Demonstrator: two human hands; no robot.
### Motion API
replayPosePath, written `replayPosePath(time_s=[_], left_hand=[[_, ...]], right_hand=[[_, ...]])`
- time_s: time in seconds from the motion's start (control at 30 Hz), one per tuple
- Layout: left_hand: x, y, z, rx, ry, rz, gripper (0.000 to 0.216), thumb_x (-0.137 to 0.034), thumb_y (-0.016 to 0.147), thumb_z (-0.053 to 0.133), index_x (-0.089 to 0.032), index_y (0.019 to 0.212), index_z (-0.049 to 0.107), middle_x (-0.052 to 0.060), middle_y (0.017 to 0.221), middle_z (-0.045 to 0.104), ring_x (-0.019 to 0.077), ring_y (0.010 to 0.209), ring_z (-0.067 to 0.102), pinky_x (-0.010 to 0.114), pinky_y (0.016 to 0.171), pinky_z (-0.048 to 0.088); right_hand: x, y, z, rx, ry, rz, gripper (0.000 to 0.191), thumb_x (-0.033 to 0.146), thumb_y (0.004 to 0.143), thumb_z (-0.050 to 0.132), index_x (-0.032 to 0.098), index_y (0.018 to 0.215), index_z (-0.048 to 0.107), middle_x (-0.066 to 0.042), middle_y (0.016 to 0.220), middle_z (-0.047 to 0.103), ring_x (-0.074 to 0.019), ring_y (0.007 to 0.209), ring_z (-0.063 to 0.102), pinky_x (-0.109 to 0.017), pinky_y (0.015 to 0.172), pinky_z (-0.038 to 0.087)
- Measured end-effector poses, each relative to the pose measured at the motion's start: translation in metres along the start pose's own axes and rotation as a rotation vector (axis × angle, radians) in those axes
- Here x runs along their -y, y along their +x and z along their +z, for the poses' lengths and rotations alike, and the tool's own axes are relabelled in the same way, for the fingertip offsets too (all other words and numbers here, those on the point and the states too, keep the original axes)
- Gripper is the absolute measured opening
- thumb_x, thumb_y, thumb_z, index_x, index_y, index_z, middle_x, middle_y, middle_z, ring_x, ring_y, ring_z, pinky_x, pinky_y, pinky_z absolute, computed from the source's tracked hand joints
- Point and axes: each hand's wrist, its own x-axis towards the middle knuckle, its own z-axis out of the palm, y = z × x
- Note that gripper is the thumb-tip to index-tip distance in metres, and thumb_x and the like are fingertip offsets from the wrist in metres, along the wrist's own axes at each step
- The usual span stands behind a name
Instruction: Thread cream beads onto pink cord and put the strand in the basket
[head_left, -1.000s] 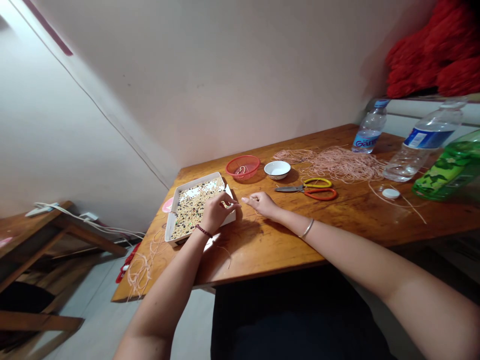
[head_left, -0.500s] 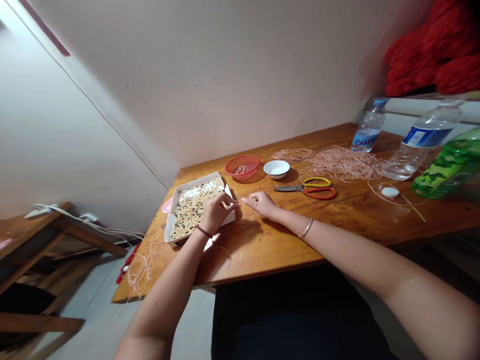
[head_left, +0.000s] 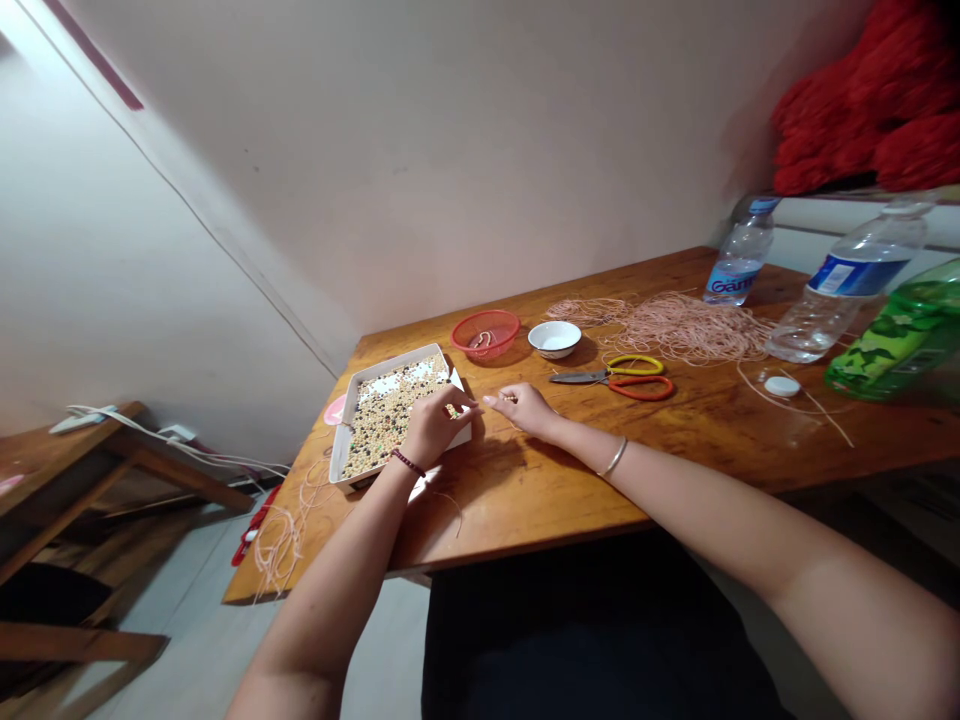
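My left hand (head_left: 433,425) is closed in a pinch over the right edge of a white tray (head_left: 341,455) of small beads (head_left: 382,420), mostly cream with some dark and green ones. What its fingertips hold is too small to make out. Just to the right, my right hand (head_left: 527,411) is curled shut around a beaded cord (head_left: 510,398), of which only a few pale beads show. The two thumbs and fingertips nearly meet above the wooden table (head_left: 517,500).
Behind my hands stand a red basket (head_left: 484,345) with a beaded strand inside and a white bowl (head_left: 555,345). Scissors (head_left: 619,378) lie right of them, near a heap of pink cord (head_left: 686,328). Several bottles (head_left: 814,300) and a white cap (head_left: 782,386) occupy the right side.
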Motion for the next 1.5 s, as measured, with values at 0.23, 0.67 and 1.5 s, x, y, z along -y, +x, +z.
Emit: replayPosePath(time_s=[0.23,0.67,1.5], left_hand=[[0.0010,0.0002,-0.0005,-0.009,0.005,0.007,0.017,-0.038,0.076,0.071,-0.021,0.078,0.067,-0.001,0.072,0.066,0.0111,0.063,0.059,0.023,0.057,0.047],[0.0021,0.0005,-0.0002,-0.005,0.020,0.011,0.018,-0.039,0.077,0.070,-0.021,0.078,0.065,-0.001,0.074,0.068,0.0116,0.063,0.060,0.024,0.057,0.048],[-0.0001,-0.0004,0.0006,0.030,0.069,0.024,0.012,-0.034,0.079,0.068,-0.022,0.078,0.067,0.000,0.074,0.068,0.0123,0.065,0.060,0.024,0.060,0.048]], right_hand=[[0.0005,0.0000,-0.0011,-0.040,-0.074,-0.032,0.049,0.054,0.080,0.051,0.019,0.052,0.034,0.005,0.050,0.030,-0.0088,0.052,0.029,-0.025,0.051,0.020],[0.0055,-0.0021,-0.0026,-0.043,-0.134,-0.027,0.047,0.053,0.079,0.051,0.019,0.052,0.034,0.004,0.051,0.030,-0.0091,0.051,0.031,-0.025,0.051,0.020],[0.0087,-0.0035,-0.0027,-0.032,-0.164,-0.013,0.044,0.052,0.079,0.053,0.018,0.053,0.041,0.003,0.051,0.038,-0.0102,0.053,0.036,-0.024,0.053,0.024]])
